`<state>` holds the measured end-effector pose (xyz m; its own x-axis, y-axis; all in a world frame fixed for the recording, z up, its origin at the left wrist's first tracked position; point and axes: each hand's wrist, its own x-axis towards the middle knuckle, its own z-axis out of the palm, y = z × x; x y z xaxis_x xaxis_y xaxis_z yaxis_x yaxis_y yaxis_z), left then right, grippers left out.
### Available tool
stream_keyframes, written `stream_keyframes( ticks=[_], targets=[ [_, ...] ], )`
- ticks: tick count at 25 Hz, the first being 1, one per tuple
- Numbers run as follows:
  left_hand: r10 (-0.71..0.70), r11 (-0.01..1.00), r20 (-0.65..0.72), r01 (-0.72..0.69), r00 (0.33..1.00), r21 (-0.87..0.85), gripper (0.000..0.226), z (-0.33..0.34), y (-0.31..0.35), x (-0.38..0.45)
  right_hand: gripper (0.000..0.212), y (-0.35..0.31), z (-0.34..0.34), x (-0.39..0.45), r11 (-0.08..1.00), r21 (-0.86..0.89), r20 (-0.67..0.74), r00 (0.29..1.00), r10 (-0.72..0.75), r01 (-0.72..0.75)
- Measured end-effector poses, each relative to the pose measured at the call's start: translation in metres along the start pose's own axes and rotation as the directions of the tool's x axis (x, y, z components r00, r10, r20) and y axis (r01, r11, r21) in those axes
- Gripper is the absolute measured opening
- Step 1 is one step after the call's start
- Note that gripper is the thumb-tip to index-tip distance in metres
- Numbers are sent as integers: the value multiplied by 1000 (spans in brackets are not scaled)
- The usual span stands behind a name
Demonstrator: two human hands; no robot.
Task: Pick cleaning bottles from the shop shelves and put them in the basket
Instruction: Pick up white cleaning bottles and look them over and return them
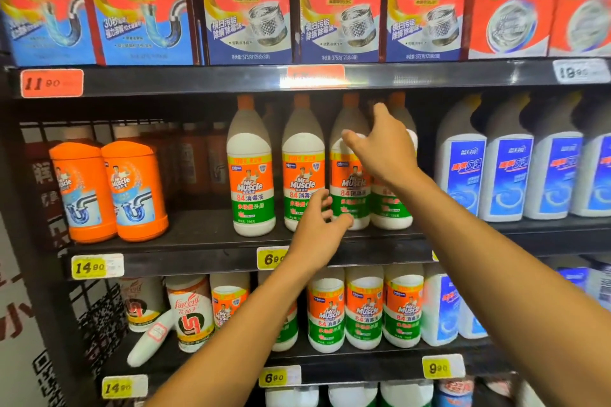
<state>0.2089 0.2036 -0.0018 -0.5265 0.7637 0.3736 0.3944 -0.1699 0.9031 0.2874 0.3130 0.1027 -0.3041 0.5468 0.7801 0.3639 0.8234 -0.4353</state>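
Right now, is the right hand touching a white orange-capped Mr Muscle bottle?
Cannot tell: in the head view the right hand overlaps the white bottle, fingers spread, contact unclear.

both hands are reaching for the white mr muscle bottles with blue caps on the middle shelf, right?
Not quite: the caps are orange, not blue. The head view shows the left hand and right hand reaching for the white Mr Muscle bottles with orange caps on the middle shelf.

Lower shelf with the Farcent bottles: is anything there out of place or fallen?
Yes. One white bottle lies tipped over, leaning diagonally against an upright Farcent bottle, while its neighbours stand straight. Both hands reach for the shelf above and do not touch it.
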Motion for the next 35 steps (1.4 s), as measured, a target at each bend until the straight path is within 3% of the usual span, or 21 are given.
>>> stream_keyframes(
  ticks=[7, 11, 21, 25, 28, 35],
  targets=[
    [-63, 998, 32, 63, 998, -12, 71, 13, 1, 8, 64, -8, 6, 11, 984, -171, 108, 994, -25, 43],
    [-57, 998, 23, 57, 998, -3, 67, 14, -1, 6, 59, -6, 10, 10, 982, -180, 96, 995, -31, 48],
    [-69, 998, 1, 69, 998, 8, 80, 16, -1, 4, 73, -6, -8, -1, 999, 44, 56, 998, 3, -6],
    [-46, 999, -3, 46, 999, -8, 82, 18, -1, -3, 78, -1, -21, -24, 958, 286, 92, 994, -59, 30],
    [-7, 1000, -3, 7, 1000, 9, 84, 16, 1, -6, 78, 4, -31, -43, 934, 344, 67, 989, -128, 98],
    [123, 991, 39, -125, 992, 58, 66, 14, 10, -19, 84, 8, -64, -53, 857, 512, 49, 993, -107, 67]
  ],
)
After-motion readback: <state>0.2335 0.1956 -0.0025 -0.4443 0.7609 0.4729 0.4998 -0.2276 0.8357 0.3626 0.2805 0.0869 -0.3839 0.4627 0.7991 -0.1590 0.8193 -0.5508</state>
